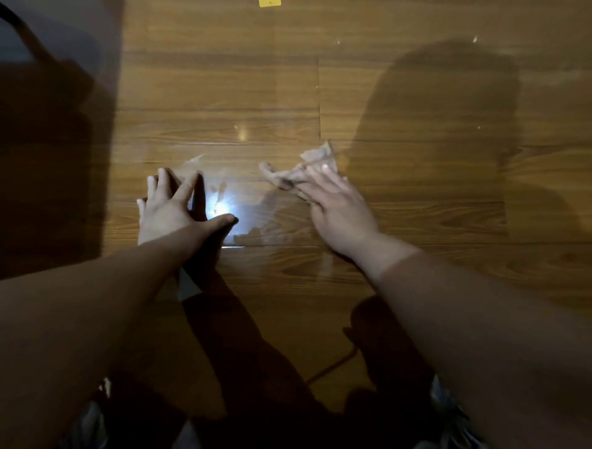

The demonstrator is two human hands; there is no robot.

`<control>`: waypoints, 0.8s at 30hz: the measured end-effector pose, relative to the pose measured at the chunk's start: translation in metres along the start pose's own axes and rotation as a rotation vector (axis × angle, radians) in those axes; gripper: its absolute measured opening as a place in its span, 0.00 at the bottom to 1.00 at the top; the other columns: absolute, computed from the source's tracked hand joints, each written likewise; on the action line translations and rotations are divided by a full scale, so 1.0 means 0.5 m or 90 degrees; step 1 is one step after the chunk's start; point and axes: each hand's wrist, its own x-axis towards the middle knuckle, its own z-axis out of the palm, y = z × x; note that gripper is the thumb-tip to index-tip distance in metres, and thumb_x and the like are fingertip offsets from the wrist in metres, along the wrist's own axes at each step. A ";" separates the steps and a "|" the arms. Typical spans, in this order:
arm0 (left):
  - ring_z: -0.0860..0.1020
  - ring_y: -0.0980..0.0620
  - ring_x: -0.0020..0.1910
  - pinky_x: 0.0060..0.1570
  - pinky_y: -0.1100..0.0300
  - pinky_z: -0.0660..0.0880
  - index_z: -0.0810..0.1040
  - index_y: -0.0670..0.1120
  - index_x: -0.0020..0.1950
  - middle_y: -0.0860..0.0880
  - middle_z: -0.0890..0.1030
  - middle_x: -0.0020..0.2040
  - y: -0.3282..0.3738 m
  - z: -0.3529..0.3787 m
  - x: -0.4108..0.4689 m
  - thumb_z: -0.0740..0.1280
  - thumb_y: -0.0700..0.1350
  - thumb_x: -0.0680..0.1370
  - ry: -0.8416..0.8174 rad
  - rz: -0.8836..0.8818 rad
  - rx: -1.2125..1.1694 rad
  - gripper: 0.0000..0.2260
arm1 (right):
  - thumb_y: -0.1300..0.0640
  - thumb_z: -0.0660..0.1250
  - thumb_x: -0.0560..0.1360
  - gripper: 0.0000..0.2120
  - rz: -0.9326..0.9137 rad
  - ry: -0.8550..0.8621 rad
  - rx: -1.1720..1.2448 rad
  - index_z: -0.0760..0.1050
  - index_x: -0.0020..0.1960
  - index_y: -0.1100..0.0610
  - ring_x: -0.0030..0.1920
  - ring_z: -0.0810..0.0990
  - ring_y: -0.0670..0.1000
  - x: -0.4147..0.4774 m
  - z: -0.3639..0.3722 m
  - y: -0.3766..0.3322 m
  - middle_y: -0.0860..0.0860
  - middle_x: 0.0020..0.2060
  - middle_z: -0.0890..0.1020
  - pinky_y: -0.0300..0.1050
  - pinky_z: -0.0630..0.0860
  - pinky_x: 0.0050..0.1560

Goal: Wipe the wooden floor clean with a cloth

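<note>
**Partway — damp sheen near the hands, dry boards beyond**

Nearest, below the glare (221, 206) on the wooden floor (224, 96): only arm shadows over dim boards, too dark to judge as wiped or not.

Just left of the glare: left hand (163, 208) flat on the boards, fingers straight and spread, holding nothing. Probably bracing.

Around the glare and to its right: a wet, streaky sheen with a ragged edge. Judged to be the stretch already wiped.

Right of the glare and slightly beyond it: right hand (339, 211) laid over the cloth (304, 170), fingers fairly straight and pressing it onto the floor rather than clenching it. Blurred, so no saying whether any fingertip hooks under. Cloth crumpled, one corner poking up past the fingertips, a tail trailing back toward the glare.

Well beyond the glare: matt, dry-looking boards with a few pale specks (475, 39) far to its right — likely work left, and most of the visible floor at that.

Farthest, straight beyond the glare at the top edge: a small yellow tag (269, 2), cut off. Carries a tiny dark mark, too small to read. No brand, label or other writing anywhere.
</note>
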 end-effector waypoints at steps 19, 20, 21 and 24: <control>0.58 0.46 0.75 0.72 0.55 0.53 0.65 0.51 0.75 0.47 0.62 0.76 -0.052 -0.015 -0.015 0.56 0.46 0.83 0.195 -0.029 0.000 0.19 | 0.53 0.58 0.78 0.25 -0.164 -0.213 -0.009 0.63 0.74 0.44 0.77 0.52 0.48 0.113 0.069 -0.166 0.44 0.77 0.57 0.52 0.48 0.74; 0.57 0.47 0.75 0.72 0.55 0.53 0.65 0.52 0.75 0.48 0.61 0.77 -0.058 -0.013 -0.021 0.55 0.47 0.83 0.196 -0.050 -0.005 0.19 | 0.53 0.58 0.77 0.23 -0.136 -0.210 0.045 0.67 0.72 0.47 0.74 0.61 0.50 0.106 0.048 -0.136 0.47 0.75 0.63 0.53 0.56 0.72; 0.57 0.47 0.76 0.72 0.54 0.53 0.64 0.52 0.75 0.48 0.60 0.77 -0.077 -0.018 -0.033 0.54 0.47 0.83 0.190 -0.076 -0.009 0.19 | 0.54 0.57 0.77 0.20 -0.093 -0.170 0.127 0.69 0.68 0.49 0.69 0.70 0.52 0.100 0.036 -0.111 0.52 0.71 0.70 0.54 0.64 0.67; 0.57 0.47 0.76 0.72 0.53 0.54 0.64 0.52 0.75 0.48 0.60 0.77 -0.095 -0.030 -0.034 0.54 0.47 0.83 0.199 -0.067 -0.008 0.19 | 0.54 0.52 0.82 0.20 0.260 0.044 0.081 0.62 0.73 0.45 0.76 0.56 0.52 0.109 -0.048 0.004 0.49 0.77 0.57 0.58 0.54 0.72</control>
